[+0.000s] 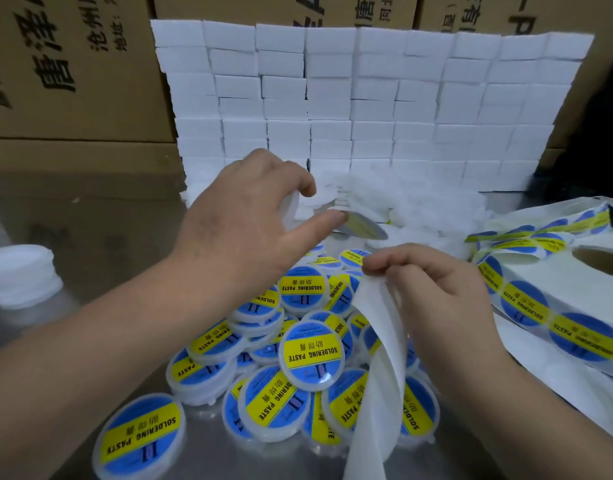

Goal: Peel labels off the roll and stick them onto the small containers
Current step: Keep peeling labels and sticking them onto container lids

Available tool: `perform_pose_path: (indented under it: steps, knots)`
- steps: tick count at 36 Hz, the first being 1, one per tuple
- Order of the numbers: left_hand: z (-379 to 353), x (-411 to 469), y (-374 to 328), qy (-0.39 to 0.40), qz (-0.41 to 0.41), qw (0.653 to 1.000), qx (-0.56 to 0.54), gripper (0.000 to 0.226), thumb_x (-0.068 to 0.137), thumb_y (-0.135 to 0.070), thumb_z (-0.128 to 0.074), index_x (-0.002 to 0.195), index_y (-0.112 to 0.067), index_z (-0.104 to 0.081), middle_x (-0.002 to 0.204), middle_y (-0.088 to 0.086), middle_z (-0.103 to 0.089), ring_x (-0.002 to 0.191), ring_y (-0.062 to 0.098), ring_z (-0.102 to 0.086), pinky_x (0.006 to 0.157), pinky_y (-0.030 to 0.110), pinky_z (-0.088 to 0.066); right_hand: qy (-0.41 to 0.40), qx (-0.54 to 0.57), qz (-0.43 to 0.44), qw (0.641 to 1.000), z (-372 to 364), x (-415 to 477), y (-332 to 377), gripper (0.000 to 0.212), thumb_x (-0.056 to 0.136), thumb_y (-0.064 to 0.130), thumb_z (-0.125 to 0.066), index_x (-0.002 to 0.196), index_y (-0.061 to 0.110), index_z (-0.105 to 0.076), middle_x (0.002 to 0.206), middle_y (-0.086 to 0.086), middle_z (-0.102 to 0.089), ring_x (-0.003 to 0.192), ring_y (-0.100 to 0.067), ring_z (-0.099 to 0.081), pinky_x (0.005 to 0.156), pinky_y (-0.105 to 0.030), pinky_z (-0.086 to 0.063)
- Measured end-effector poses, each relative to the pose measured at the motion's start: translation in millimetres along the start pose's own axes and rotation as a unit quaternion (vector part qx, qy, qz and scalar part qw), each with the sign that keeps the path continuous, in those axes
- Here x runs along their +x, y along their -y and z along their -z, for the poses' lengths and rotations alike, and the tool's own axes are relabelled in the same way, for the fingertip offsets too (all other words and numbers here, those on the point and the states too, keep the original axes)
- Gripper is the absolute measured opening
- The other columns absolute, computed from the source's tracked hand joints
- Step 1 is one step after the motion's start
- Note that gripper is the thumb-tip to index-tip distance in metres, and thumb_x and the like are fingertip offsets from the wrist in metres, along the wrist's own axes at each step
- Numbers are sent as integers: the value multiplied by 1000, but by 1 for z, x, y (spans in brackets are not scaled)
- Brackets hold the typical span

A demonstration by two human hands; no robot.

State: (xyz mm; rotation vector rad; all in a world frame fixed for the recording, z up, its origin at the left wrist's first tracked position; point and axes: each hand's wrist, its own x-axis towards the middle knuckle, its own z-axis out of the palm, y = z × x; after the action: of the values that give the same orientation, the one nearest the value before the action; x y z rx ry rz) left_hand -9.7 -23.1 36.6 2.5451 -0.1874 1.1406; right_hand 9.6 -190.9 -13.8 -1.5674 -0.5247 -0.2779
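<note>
My left hand (249,216) grips a small white round container (291,211) above the table, and a peeled label (362,227) hangs from the tip of its thumb. My right hand (433,296) pinches the white backing strip (377,362), which trails down to the lower edge of the view. The label roll (554,306) lies on its side at the right, with blue and yellow labels along its outer turn. A heap of labelled containers (312,355) lies under both hands.
A wall of stacked white blocks (367,98) stands behind, with loose unlabelled white containers (419,206) at its foot. Cardboard boxes (73,64) fill the back. A stack of white lids or containers (19,275) sits at the left on the metal table (101,230).
</note>
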Motion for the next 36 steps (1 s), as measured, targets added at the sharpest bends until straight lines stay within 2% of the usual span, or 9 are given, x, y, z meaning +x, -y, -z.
perform_pose_path:
  steps: [6,13,18,21,23,25,29,32,36]
  knots:
    - [4,-1,-1,2,-42,999,6,47,64,-59,-58,93,-22,-64,94,-13,-45,87,7,-40,69,20,-25,-13,52,-21,998,2,3,3,24,74,40,-52,65,32,-73,72,12,-71,72,0,-64,62,-11,-49]
    - [4,0,0,34,-82,995,39,52,61,-60,-66,93,-19,-64,94,-4,-51,85,12,-42,68,25,-29,-55,22,-44,997,0,4,-2,16,77,23,-67,65,32,-70,58,6,-63,55,-4,-54,51,-17,-46]
    - [-3,8,20,41,-23,996,78,26,85,-23,-60,109,-24,-52,104,-10,-39,98,16,-45,67,15,-19,-95,2,-47,994,3,7,-3,17,81,25,-63,66,29,-68,56,4,-61,54,-8,-53,52,-23,-44]
    - [-4,10,18,45,89,991,-87,19,93,-25,-46,109,-35,-47,108,-17,-52,89,16,-53,64,27,-32,-91,23,-47,994,5,8,-1,19,82,24,-63,65,30,-70,56,8,-62,53,-5,-53,49,-18,-44]
    - [-3,9,8,57,172,937,-300,19,96,-26,-42,110,-38,-46,108,-16,-62,90,22,-64,72,37,-51,-64,32,-44,996,2,5,0,16,81,22,-63,67,26,-69,58,6,-61,56,-6,-54,50,-16,-45]
    - [-3,7,0,69,196,880,-426,22,98,-22,-40,111,-35,-51,105,-12,-65,83,11,-69,67,33,-58,-21,52,-45,997,-1,2,2,20,82,17,-64,64,25,-70,59,7,-63,57,-6,-56,52,-16,-46]
    - [-12,0,-5,108,211,832,-502,27,97,-18,-42,99,-37,-61,99,-5,-70,76,8,-68,59,27,-57,52,79,-56,994,-4,0,5,16,69,23,-62,60,31,-72,62,10,-69,59,-2,-61,54,-15,-48]
    - [-18,-1,-6,153,270,741,-595,29,95,-12,-43,93,-30,-66,97,9,-71,82,20,-68,76,41,-56,72,98,-55,991,-4,0,5,19,67,23,-58,60,32,-73,64,10,-70,61,-1,-63,56,-15,-49]
    - [-20,-2,-4,203,290,629,-692,23,80,-10,-47,93,-17,-66,98,18,-67,86,30,-65,79,45,-52,93,108,-58,988,-4,0,7,21,67,21,-57,60,33,-73,62,10,-69,60,-1,-62,56,-15,-48]
